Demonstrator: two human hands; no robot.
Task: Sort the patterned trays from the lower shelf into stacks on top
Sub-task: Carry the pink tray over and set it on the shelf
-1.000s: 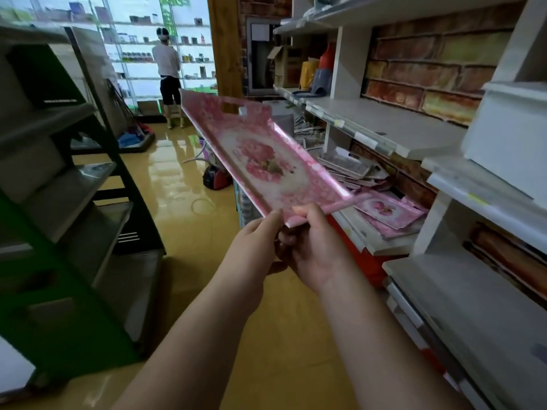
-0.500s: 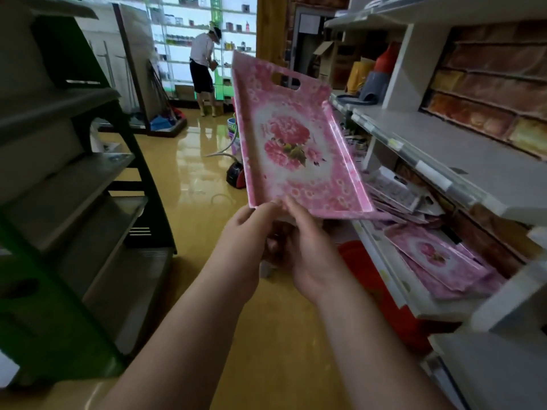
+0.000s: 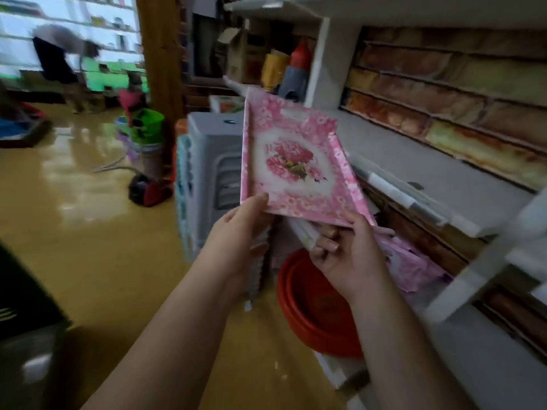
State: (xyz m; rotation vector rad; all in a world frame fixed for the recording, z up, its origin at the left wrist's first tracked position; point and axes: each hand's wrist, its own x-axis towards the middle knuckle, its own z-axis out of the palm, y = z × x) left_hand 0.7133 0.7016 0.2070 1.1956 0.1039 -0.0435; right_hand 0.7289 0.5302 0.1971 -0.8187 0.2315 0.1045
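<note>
I hold a pink flowered tray tilted up in front of me, its far end over the front edge of the white upper shelf. My left hand grips the tray's near left corner. My right hand holds the near right edge, fingers underneath. Under the upper shelf, more pink patterned trays lie in a loose pile on the lower shelf, partly hidden by my right hand.
A red basin sits on the floor below my hands. Stacked grey plastic stools stand to the left of the tray. A brick-pattern back wall backs the shelves. A blurred person stands far down the yellow-floored aisle.
The tray has swung right toward the upper shelf and my hands have spread apart along its near edge. The view has turned right and blurred.
</note>
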